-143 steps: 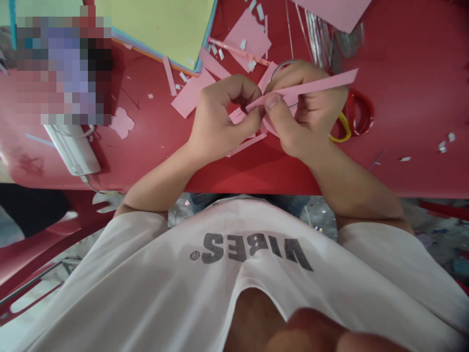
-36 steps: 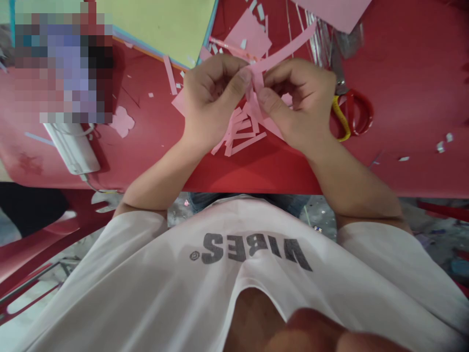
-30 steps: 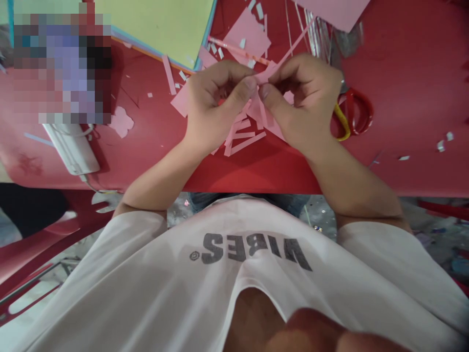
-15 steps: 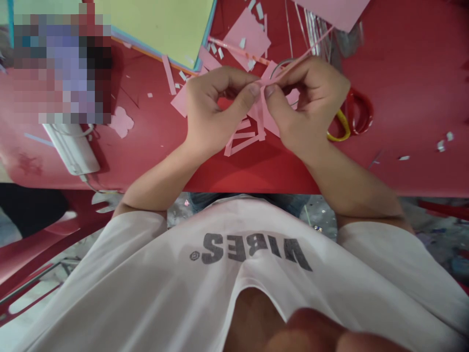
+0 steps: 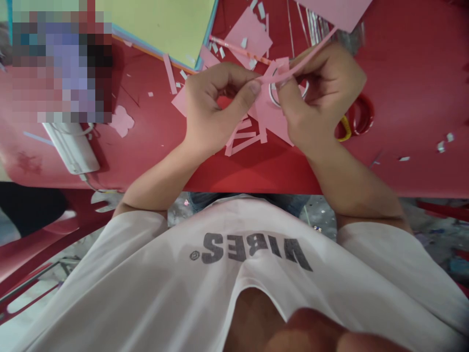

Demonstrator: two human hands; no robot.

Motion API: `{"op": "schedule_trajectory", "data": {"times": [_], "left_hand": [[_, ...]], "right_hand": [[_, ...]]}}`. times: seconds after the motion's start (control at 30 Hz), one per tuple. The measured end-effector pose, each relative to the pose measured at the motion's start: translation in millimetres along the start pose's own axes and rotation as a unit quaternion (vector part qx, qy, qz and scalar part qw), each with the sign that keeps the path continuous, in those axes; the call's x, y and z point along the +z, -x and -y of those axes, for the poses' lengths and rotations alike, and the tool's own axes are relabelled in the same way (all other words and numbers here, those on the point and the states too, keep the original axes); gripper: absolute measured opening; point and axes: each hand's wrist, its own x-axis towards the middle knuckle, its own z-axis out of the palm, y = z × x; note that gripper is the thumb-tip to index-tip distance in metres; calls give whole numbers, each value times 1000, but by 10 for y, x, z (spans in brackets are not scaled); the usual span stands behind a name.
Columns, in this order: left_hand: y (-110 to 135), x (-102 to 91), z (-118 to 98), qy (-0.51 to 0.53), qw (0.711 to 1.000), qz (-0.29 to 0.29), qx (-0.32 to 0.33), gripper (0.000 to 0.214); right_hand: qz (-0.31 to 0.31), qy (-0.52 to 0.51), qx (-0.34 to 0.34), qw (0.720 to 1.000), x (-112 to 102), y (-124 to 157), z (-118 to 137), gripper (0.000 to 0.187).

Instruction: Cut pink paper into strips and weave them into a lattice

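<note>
A narrow pink paper strip (image 5: 309, 58) runs between my two hands, its free end reaching up to the right. My left hand (image 5: 220, 100) pinches one end between thumb and forefinger. Further along the strip, my right hand (image 5: 318, 93) is closed on it, thumb in front and the other fingers curled behind. Under the strip lie a white ring (image 5: 274, 96) and pink paper pieces (image 5: 273, 117) on the red table. Several cut pink strips (image 5: 245, 142) lie below my fingers. Beside my right wrist are scissors (image 5: 363, 115) with red and yellow handles, partly hidden.
A stack of coloured paper (image 5: 157, 29), yellow on top, lies at the back left. A pink pencil (image 5: 234, 48) and white scraps (image 5: 222, 52) are behind my hands. A white power strip (image 5: 75, 151) sits at left. Pink paper (image 5: 342, 12) and silvery strands (image 5: 318, 24) lie at the back right.
My right hand has moved right, away from my left hand, sliding out along the pink strip. More of the strip and the white ring now show between the hands. My left hand has hardly moved.
</note>
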Motion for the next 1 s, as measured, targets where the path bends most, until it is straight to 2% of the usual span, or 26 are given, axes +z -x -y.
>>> {"op": "schedule_trajectory", "data": {"times": [0.03,0.1,0.2,0.23,0.27,0.33,0.47,0.63,0.73,0.8,0.87,0.9,0.93,0.97,1.0], "left_hand": [[-3,2,10,-2,1000,0,0,14],[-8,10,21,11,999,-8,43,17],[-5,18,-1,7,999,-7,38,15],[-3,16,-15,1,999,-30,12,14],[-1,10,-26,-6,1000,-8,-16,15],[-2,-8,-32,-12,999,-2,-33,17],[-11,-36,-1,-2,1000,19,22,14],[-12,-30,-12,-22,1000,17,6,11],[-30,-40,23,0,998,18,58,12],[-42,-47,50,7,998,24,51,13],[-43,-44,54,-2,1000,25,-1,13],[-39,-37,42,1,1000,28,4,11],[-32,-28,23,13,999,16,43,7],[-23,-18,-1,6,999,2,45,7],[-14,-7,-27,-14,1000,13,-4,10]], "right_hand": [[11,-7,11,1000,0,-4,5,16],[38,-15,35,999,2,-7,26,15],[49,-12,49,997,12,-5,62,17],[52,-13,53,997,15,-5,72,18],[57,-19,59,996,17,-7,79,17],[62,-37,71,995,19,-14,84,17],[74,-65,80,992,27,-18,36,22],[73,-73,64,993,53,5,-73,38],[72,-84,53,992,57,9,-94,38],[68,-85,52,993,52,5,-73,36],[72,-82,66,992,46,0,-37,34],[75,-82,74,991,44,-1,-23,33],[76,-87,79,990,45,0,-14,33],[78,-94,81,989,48,2,-12,33],[76,-101,79,989,52,5,-18,33]]}}
